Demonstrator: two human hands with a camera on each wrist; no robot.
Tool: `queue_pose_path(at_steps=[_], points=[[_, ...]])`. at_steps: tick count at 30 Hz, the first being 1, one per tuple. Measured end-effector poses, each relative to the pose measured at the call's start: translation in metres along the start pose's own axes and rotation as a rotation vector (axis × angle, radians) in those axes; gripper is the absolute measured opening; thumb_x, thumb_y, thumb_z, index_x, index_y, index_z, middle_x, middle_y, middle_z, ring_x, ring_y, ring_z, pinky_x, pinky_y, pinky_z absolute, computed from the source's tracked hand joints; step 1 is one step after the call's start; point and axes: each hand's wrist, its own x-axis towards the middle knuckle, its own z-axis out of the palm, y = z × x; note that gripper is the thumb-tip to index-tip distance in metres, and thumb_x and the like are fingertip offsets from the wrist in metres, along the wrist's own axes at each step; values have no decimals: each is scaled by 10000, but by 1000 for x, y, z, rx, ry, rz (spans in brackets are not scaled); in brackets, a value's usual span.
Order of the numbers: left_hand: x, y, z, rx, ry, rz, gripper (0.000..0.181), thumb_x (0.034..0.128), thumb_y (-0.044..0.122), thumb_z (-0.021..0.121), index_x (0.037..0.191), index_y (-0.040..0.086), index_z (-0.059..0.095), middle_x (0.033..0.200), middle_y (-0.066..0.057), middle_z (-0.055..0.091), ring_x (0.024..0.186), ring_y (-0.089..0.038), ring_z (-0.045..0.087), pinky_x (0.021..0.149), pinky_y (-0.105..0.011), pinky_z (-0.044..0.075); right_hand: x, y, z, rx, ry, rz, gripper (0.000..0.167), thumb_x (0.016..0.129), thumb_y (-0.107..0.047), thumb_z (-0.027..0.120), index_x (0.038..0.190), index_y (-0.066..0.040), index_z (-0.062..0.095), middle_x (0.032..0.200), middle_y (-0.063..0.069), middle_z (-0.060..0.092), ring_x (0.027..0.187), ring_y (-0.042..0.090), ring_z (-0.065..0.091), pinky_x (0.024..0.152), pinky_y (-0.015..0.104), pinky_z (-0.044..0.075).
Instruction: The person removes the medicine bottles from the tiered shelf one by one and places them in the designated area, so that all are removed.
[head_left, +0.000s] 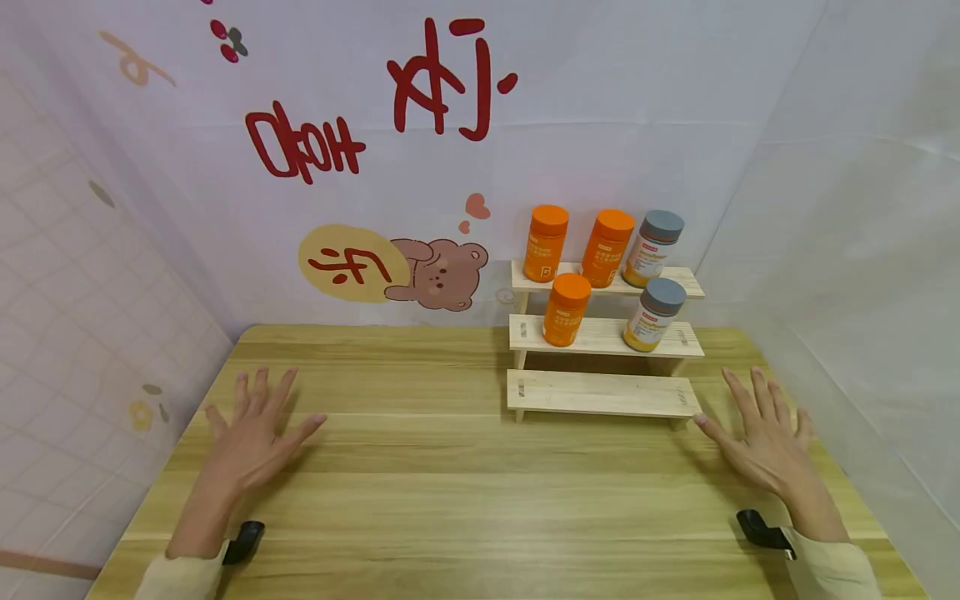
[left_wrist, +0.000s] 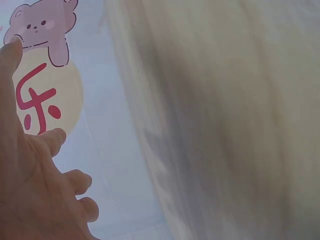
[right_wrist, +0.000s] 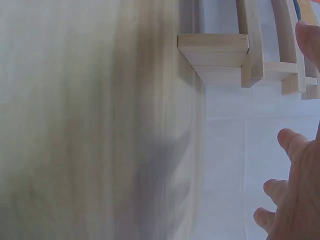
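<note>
My left hand [head_left: 251, 442] is spread over the left side of the table, fingers apart, holding nothing; the left wrist view shows the same hand [left_wrist: 40, 185] at its left edge. On the right, my right hand [head_left: 767, 446] is also spread and empty, its thumb near the right end of the lowest shelf of a wooden stand [head_left: 603, 392]. In the right wrist view that hand [right_wrist: 300, 195] is beside the stand [right_wrist: 215, 50]. The top shelf holds two orange bottles [head_left: 544, 246] [head_left: 606, 252] and a grey-lidded bottle [head_left: 651, 250]. The middle shelf holds an orange bottle [head_left: 564, 312] and a grey-lidded bottle [head_left: 652, 317].
The wooden table [head_left: 420, 500] lies between the hands. Behind it hangs a white cloth [head_left: 600, 125] with red characters and a printed bear [head_left: 442, 275]. White cloth also borders the left and right sides. A black strap piece is at each wrist.
</note>
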Motion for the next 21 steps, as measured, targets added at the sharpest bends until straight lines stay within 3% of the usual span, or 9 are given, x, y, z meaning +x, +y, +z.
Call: queue_pose_path(at_steps=[7, 21], points=[[6, 10, 1, -43, 33, 13, 918, 1002, 631, 504, 1667, 246, 3, 1695, -238, -142, 1535, -478, -239, 1027, -891, -137, 4, -2, -2, 77, -17, -2, 850, 1031, -517, 514, 1669, -249, 20, 1711, 152, -186, 1527, 590, -72, 1074, 861, -77], [26, 32, 10, -167, 62, 57, 864, 1025, 567, 523, 1671, 223, 64, 1693, -285, -87, 1565, -496, -122, 1082, -868, -74, 27, 5, -6, 370, -121, -13, 827, 1072, -412, 492, 1662, -223, -55, 1681, 230, -217, 1489, 623, -175, 1022, 905, -33]])
